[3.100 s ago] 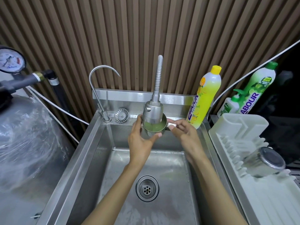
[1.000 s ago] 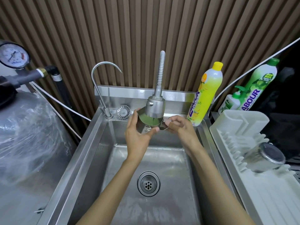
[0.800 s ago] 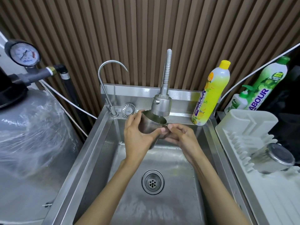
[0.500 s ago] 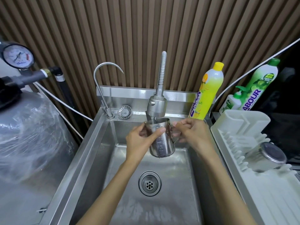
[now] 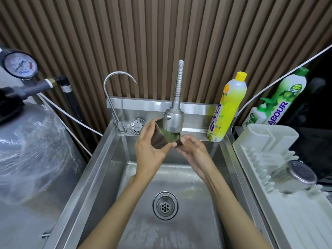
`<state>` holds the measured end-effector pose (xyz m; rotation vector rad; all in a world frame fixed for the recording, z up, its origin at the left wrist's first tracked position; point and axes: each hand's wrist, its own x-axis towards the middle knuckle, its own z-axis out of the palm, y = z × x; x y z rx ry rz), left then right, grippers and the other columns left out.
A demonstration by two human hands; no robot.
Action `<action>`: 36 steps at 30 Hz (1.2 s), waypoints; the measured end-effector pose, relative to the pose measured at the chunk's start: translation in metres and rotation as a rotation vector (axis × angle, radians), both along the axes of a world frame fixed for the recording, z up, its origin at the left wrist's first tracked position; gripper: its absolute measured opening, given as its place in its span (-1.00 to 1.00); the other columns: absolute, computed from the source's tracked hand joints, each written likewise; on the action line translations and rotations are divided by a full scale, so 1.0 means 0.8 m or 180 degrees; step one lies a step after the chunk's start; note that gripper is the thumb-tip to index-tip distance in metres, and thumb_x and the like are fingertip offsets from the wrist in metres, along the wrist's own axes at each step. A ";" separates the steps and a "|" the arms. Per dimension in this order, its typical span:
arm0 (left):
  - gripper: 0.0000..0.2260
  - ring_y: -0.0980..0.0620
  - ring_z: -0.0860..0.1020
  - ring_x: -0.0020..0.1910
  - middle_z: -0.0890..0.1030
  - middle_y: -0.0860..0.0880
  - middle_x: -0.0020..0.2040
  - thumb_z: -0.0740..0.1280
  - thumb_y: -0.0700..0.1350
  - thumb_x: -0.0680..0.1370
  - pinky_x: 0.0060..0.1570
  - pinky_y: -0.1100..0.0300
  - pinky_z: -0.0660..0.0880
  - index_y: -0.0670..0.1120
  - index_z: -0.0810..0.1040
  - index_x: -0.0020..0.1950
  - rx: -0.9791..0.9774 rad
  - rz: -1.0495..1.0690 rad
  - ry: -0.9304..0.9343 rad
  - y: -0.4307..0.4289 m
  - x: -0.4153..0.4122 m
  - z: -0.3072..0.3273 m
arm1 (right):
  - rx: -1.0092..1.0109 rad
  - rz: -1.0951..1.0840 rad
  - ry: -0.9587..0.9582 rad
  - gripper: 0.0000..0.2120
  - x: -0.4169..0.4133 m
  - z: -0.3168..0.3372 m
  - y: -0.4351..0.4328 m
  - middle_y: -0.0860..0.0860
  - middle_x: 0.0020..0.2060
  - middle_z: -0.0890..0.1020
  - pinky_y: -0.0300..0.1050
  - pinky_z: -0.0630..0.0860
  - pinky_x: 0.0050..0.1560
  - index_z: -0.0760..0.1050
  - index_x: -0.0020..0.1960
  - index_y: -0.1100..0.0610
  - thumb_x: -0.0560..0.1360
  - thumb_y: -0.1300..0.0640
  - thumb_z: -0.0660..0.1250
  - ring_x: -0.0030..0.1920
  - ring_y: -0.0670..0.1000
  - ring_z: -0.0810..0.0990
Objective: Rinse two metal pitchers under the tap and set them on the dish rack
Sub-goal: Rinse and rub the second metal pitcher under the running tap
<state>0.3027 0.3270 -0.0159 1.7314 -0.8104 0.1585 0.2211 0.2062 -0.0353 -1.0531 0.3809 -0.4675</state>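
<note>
I hold a small metal pitcher (image 5: 159,140) tilted under the flexible tap's spray head (image 5: 173,119), its mouth right below the head. My left hand (image 5: 150,150) grips the pitcher's body, thumb across the front. My right hand (image 5: 193,150) holds its right side, where the handle is hidden behind the fingers. A second metal pitcher (image 5: 294,177) lies on its side on the white dish rack (image 5: 265,141) at the right.
The steel sink (image 5: 100,168) has a drain (image 5: 165,205) in its middle. A thin gooseneck tap (image 5: 115,97) stands at the back left. Yellow (image 5: 228,106) and green (image 5: 285,97) soap bottles stand at the back right. A wrapped tank (image 5: 30,150) with a gauge stands left.
Half a second ago the pitcher hung upright, lower in the sink. Both hands have since raised it and tipped it under the spray head.
</note>
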 end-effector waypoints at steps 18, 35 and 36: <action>-0.66 0.30 0.62 -0.11 0.69 0.17 -0.16 0.43 -0.35 0.38 -0.14 0.50 0.46 -0.08 0.55 0.09 -0.0365 -0.1237 0.2466 -0.016 -0.007 -0.007 | -0.3088 -0.1200 0.1803 -0.88 -0.045 0.083 -0.001 0.01 -0.32 0.63 -0.48 0.37 -0.34 0.53 -0.25 0.12 0.45 0.16 0.39 -0.35 -0.23 0.54; -0.52 0.08 0.61 -0.13 0.67 0.02 -0.13 0.55 0.15 0.20 -0.15 0.39 0.42 -0.06 0.62 0.01 0.0958 0.0275 0.0407 0.015 0.014 0.010 | -0.0535 -0.0062 0.0955 -0.90 -0.005 0.001 0.010 0.05 -0.28 0.70 -0.15 0.63 -0.19 0.51 -0.15 0.21 0.51 0.19 0.31 -0.20 0.01 0.70; -0.58 0.17 0.60 -0.21 0.66 0.06 -0.20 0.55 0.15 0.21 -0.21 0.49 0.41 -0.03 0.63 -0.04 0.0990 0.0166 0.0550 0.016 0.017 0.008 | -0.0656 -0.0119 0.1094 -0.88 -0.006 0.002 0.008 0.05 -0.29 0.70 -0.13 0.64 -0.21 0.52 -0.14 0.22 0.50 0.16 0.34 -0.22 0.01 0.70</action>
